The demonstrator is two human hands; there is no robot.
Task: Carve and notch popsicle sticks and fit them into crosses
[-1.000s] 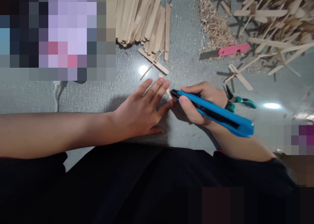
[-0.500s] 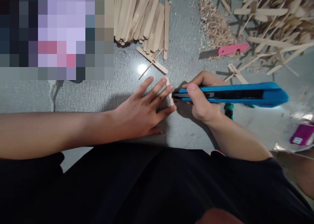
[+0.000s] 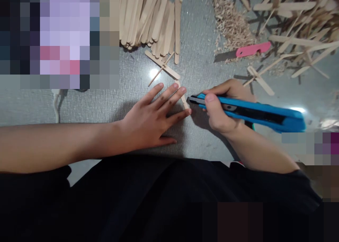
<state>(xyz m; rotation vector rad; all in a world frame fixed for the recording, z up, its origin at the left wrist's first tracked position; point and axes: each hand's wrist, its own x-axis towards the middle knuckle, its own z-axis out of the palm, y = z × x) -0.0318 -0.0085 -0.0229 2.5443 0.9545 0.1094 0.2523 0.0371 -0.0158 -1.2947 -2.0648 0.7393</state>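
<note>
My left hand (image 3: pixel 148 120) lies flat on the table with its fingers spread. Its fingertips press on a short wooden craft stick (image 3: pixel 184 101), part of which they hide. A blue utility knife (image 3: pixel 254 113) is gripped in my right hand (image 3: pixel 221 114), thumb on top and blade end pointing left. The blade tip is just right of the stick; whether it touches cannot be made out. Beyond my left fingertips lies another craft stick (image 3: pixel 171 71) with a thin stick crossing it.
Many loose craft sticks (image 3: pixel 140 19) are heaped at the back. Wood shavings (image 3: pixel 231 23) lie to their right, with a pink-handled folding saw (image 3: pixel 253 50) beside them. Crossed-stick assemblies (image 3: pixel 293 40) pile up at the far right. A white cable (image 3: pixel 56 106) runs at left.
The knife's back end has swung toward me, and its tip has shifted slightly right and away from me. The short stick under my left fingers is tilted a little more.
</note>
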